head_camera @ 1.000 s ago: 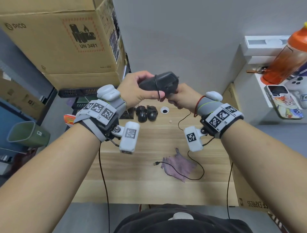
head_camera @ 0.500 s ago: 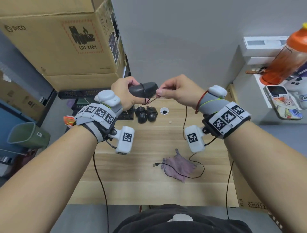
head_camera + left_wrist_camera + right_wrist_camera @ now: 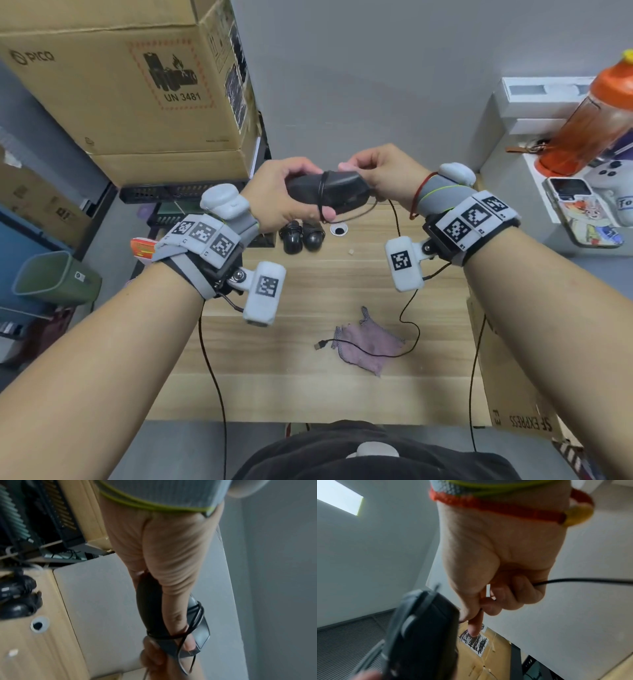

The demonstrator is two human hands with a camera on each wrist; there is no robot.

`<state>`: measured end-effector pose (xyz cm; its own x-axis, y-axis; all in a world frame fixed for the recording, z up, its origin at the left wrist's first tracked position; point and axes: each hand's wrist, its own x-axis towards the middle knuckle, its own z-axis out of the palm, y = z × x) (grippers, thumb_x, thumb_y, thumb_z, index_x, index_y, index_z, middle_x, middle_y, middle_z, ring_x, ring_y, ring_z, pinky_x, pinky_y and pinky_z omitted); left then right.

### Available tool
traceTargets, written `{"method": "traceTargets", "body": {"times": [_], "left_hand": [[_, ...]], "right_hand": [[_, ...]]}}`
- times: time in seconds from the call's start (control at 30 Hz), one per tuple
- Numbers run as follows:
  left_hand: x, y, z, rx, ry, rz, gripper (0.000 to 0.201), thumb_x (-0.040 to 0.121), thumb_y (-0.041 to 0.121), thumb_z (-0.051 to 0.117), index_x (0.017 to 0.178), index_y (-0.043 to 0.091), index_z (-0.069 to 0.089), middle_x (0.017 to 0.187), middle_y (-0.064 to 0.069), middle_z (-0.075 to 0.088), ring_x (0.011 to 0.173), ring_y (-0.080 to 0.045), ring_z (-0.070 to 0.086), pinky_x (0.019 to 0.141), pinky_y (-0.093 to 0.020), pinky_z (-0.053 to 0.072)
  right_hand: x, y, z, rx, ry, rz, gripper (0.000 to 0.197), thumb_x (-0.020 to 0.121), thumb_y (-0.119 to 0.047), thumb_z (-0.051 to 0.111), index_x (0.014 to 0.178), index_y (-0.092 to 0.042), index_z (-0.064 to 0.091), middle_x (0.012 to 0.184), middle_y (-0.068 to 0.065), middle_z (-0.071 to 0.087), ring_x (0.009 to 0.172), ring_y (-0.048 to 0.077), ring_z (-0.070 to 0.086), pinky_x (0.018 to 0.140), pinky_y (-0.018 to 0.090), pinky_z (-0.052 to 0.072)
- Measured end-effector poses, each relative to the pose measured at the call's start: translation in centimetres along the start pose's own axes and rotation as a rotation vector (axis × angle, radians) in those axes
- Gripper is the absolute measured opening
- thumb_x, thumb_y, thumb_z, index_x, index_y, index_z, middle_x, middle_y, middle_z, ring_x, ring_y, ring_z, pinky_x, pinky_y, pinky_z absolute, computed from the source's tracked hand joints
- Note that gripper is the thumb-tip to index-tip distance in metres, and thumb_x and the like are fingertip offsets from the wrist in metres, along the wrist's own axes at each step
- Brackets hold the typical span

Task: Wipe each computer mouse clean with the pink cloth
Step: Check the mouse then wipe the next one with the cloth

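The left hand (image 3: 171, 563) grips a black mouse (image 3: 150, 609) with its cable (image 3: 193, 626) looped round it.

On the large cardboard box (image 3: 113, 75) at upper left, "PICO" is printed beside a round logo, and "UN 3481" is printed under a battery-and-flame symbol inside a red hatched border. On the lower box (image 3: 520, 416) at the table's right edge, "SF EXPRESS" is printed and is seen upside down. The letters "Fo" are legible on the white controller (image 3: 616, 202) at far right; the rest is cut off. Square black-and-white coded markers are carried on both wristbands (image 3: 205, 238); their small captions cannot be read.
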<state>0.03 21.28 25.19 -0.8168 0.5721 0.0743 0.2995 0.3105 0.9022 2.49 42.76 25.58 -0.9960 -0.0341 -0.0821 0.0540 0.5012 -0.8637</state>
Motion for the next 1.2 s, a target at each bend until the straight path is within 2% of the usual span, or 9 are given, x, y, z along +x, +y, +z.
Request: {"method": "traceTargets", "body": {"times": [0.07,0.17,0.27,0.43,0.6,0.77,0.93,1.1,1.2], "left_hand": [[0.2,0.4,-0.1,-0.108,0.054,0.006,0.046,0.053,0.024,0.095,0.09,0.024,0.068,0.084,0.007,0.069,0.073,-0.002,0.062,0.071,-0.017,0.05],[0.7,0.3,-0.3,-0.183,0.18,0.016,0.041,0.063,0.014,0.093,0.096,0.021,0.069,0.09,0.005,0.072,0.079,-0.005,0.065,0.076,-0.023,0.052],[1.1,-0.5,-0.5,-0.159,0.326,-0.025,0.042,0.064,0.021,0.094,0.098,0.018,0.069,0.09,0.004,0.072,0.077,-0.004,0.066,0.073,-0.022,0.053],[1.2,-2.2,-0.9,-0.035,0.423,-0.158,0.047,0.054,0.04,0.096,0.09,0.027,0.07,0.082,0.008,0.07,0.067,-0.005,0.061,0.063,-0.026,0.054],[1.0,-3.0,-1.1,0.318,0.372,-0.253,0.046,0.052,0.036,0.097,0.088,0.027,0.069,0.077,0.012,0.066,0.062,-0.006,0.055,0.053,-0.019,0.04],[0.8,-2.4,-0.7,0.445,0.142,-0.183,0.05,0.048,0.042,0.098,0.087,0.028,0.069,0.077,0.012,0.066,0.066,-0.007,0.056,0.059,-0.02,0.042],[0.9,-1.2,-1.0,0.15,-0.038,-0.082,0.044,0.056,0.029,0.096,0.09,0.026,0.069,0.081,0.004,0.068,0.067,-0.005,0.057,0.065,-0.018,0.047],[1.0,-0.1,-0.9,-0.102,0.008,-0.045,0.037,0.063,0.015,0.089,0.093,0.019,0.067,0.08,0.009,0.068,0.068,0.0,0.06,0.065,-0.013,0.048],[1.4,-0.4,-0.6,-0.227,0.136,-0.035,0.039,0.064,0.016,0.09,0.096,0.018,0.068,0.085,0.011,0.072,0.076,-0.004,0.064,0.075,-0.02,0.051]], "right_hand": [[-0.2,0.5,0.4,-0.007,-0.013,0.023,0.026,0.087,-0.002,0.058,0.065,-0.016,0.062,0.043,-0.012,0.041,0.043,0.007,0.031,0.046,0.02,0.028],[-0.7,0.6,2.0,-0.016,-0.08,0.012,0.031,0.092,-0.02,0.058,0.064,-0.025,0.07,0.051,-0.007,0.045,0.047,0.014,0.034,0.046,0.021,0.031],[-1.3,0.5,3.3,-0.074,-0.184,0.007,0.025,0.096,-0.037,0.056,0.086,-0.025,0.076,0.052,-0.01,0.047,0.052,0.015,0.036,0.049,0.021,0.033],[-2.2,-1.0,3.8,-0.245,-0.235,-0.06,0.023,0.096,-0.033,0.057,0.094,-0.022,0.077,0.037,-0.014,0.041,0.039,0.005,0.034,0.042,0.011,0.027],[-2.1,-2.6,2.3,-0.185,-0.172,-0.133,0.022,0.091,-0.037,0.064,0.082,-0.021,0.077,0.042,-0.007,0.024,0.045,0.01,0.021,0.043,0.019,0.02],[-0.9,-3.3,0.9,-0.165,-0.052,-0.179,0.018,0.09,-0.029,0.067,0.084,-0.015,0.077,0.039,-0.012,0.039,0.043,0.005,0.03,0.044,0.014,0.023],[0.5,-1.9,0.7,-0.043,0.064,-0.119,0.022,0.09,-0.032,0.068,0.081,-0.012,0.074,0.052,-0.009,0.045,0.047,0.002,0.033,0.049,0.016,0.029],[0.5,0.0,1.2,0.162,0.014,-0.003,0.011,0.077,-0.016,0.064,0.077,-0.005,0.064,0.051,-0.002,0.041,0.044,0.009,0.03,0.046,0.02,0.026],[0.1,0.8,2.5,0.078,-0.046,0.014,0.018,0.078,-0.023,0.061,0.065,-0.012,0.062,0.052,0.0,0.039,0.046,0.013,0.031,0.046,0.021,0.03]]}}
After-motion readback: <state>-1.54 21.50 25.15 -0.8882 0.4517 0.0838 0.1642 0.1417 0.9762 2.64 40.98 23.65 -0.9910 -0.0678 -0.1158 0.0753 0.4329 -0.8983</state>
